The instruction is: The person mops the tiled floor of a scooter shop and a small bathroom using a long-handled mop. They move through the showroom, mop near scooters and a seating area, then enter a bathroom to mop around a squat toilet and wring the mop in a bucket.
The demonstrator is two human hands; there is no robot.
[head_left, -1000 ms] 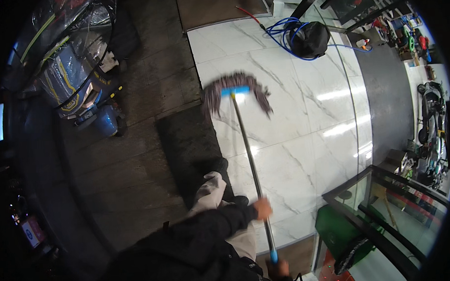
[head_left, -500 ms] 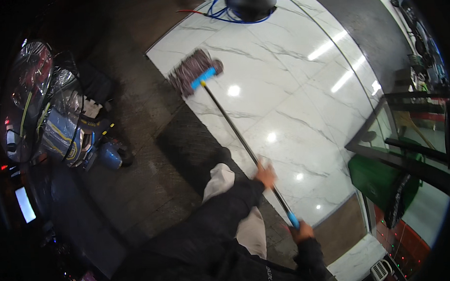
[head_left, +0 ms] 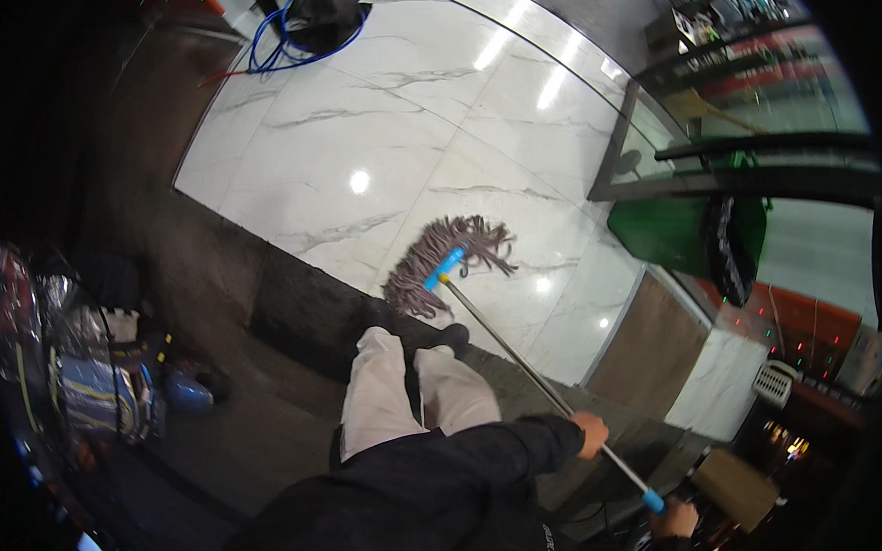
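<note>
A string mop (head_left: 502, 343) slants across the white marbled floor, its long pole running from my hands at lower right up to the head. My left hand (head_left: 590, 434) is closed round the pole's upper part, with the arm crossing my body. Farther back, my right hand (head_left: 675, 519) grips the pole's end just behind a blue sleeve (head_left: 653, 501). The mop's grey-brown strings (head_left: 423, 265) lie fanned on the tiles close to my feet, under a blue clamp (head_left: 445, 269) with a yellow joint.
The shiny tiles (head_left: 292, 184) end at a dark step (head_left: 306, 300) by my shoes. A glass door frame (head_left: 748, 172) and a green bin (head_left: 658, 231) stand at right. A black object with blue cable (head_left: 325, 22) sits far left; a plastic-wrapped scooter (head_left: 100, 389) is at left.
The mop head has come from the tiles' far left edge to near my feet, its strings spreading out. Both hands have drawn back to the right with the pole, and my view has turned.
</note>
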